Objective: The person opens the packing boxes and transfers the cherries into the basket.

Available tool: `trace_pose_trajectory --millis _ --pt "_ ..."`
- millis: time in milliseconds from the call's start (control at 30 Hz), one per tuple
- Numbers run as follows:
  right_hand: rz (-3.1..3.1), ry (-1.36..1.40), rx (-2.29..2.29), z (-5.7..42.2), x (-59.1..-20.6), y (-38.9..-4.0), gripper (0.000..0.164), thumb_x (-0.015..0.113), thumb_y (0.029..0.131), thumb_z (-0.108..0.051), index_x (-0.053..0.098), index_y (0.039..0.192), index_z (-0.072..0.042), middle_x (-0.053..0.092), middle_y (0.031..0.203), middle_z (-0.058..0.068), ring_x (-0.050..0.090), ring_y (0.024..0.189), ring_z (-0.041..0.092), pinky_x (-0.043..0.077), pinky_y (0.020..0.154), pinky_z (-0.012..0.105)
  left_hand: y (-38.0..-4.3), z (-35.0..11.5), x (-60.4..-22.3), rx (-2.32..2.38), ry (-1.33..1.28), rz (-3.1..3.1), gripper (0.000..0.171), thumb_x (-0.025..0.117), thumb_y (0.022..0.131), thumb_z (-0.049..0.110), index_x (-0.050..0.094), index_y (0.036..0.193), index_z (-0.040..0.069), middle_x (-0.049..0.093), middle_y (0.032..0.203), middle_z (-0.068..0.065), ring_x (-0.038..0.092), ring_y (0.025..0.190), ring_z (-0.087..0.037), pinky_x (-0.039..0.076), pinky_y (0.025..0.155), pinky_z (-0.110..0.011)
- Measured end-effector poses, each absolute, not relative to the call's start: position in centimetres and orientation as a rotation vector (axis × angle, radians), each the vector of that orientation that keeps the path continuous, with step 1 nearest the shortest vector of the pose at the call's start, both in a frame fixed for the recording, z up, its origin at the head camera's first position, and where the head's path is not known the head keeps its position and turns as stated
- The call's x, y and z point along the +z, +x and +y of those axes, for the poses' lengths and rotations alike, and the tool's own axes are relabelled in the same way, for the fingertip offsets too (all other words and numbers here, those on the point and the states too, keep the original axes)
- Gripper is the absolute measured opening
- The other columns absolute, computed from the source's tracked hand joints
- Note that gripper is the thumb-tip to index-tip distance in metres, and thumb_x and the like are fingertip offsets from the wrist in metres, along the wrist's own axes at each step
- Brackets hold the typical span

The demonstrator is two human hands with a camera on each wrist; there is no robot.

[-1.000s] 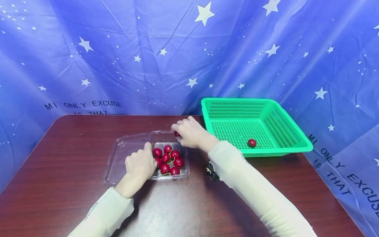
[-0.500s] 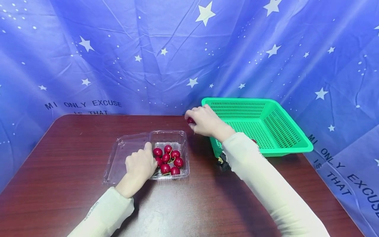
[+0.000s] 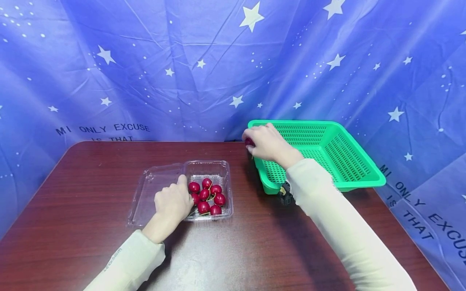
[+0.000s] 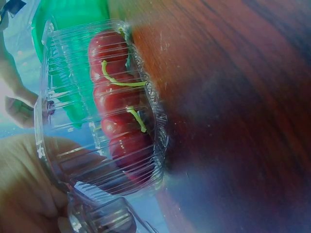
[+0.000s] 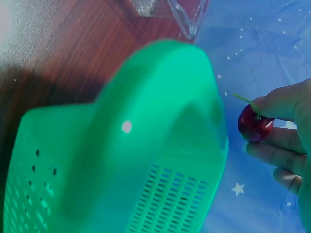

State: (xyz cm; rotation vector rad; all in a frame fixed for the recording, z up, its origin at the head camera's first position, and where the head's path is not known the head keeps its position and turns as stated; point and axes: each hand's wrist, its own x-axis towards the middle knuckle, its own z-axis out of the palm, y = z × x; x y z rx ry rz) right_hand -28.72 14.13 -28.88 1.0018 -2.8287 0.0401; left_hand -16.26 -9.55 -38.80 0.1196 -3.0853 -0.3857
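Note:
My right hand [image 3: 271, 143] pinches a dark red cherry [image 5: 255, 122] by thumb and fingertips, its green stem sticking up in the right wrist view. That hand is over the left edge of the green basket [image 3: 360, 153]. My left hand [image 3: 172, 203] grips the hinge side of a clear plastic clamshell box [image 3: 230, 186], thumb laid along the edge. Several cherries [image 3: 204, 195], some with stems, lie inside the box; through its wall they show stacked [image 4: 116, 104] in the left wrist view. The box's lid [image 3: 145, 194] is folded back to the left.
A dark brown wooden table [image 3: 91, 194] carries the box and basket. Behind it hangs a blue curtain [image 3: 204, 81] with white stars. My right forearm [image 3: 335, 214] covers part of the basket's near side.
My right hand has carried the cherry from the box's back right corner rightward to the basket's left rim. The sleeve now hides the cherry seen earlier in the basket. My left hand stays put.

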Motion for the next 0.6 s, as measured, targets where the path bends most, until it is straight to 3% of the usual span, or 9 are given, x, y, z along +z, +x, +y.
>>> trace_pose_trajectory --millis 367,600 --pt "-2.860 0.920 0.026 16.7 -27.7 -29.0 0.019 0.061 0.084 -0.008 0.067 0.102 -0.006 0.072 0.093 0.010 0.061 0.078 0.025 0.041 0.076 0.047 -16.2 -9.5 -38.8 -0.381 0.111 -3.082 0.022 0.058 0.083 0.016 0.047 0.094 0.001 0.071 0.078 -0.030 0.066 0.067 -0.047 0.051 0.053 -0.055" --pt "-2.946 0.861 0.000 19.0 -28.5 -29.5 0.025 0.057 0.082 -0.001 0.066 0.105 -0.002 0.071 0.092 0.014 0.054 0.068 0.024 0.042 0.060 0.036 -16.2 -9.5 -38.8 -0.387 0.117 -3.085 0.021 0.057 0.084 0.016 0.047 0.094 0.001 0.071 0.080 -0.030 0.066 0.069 -0.047 0.052 0.055 -0.055"
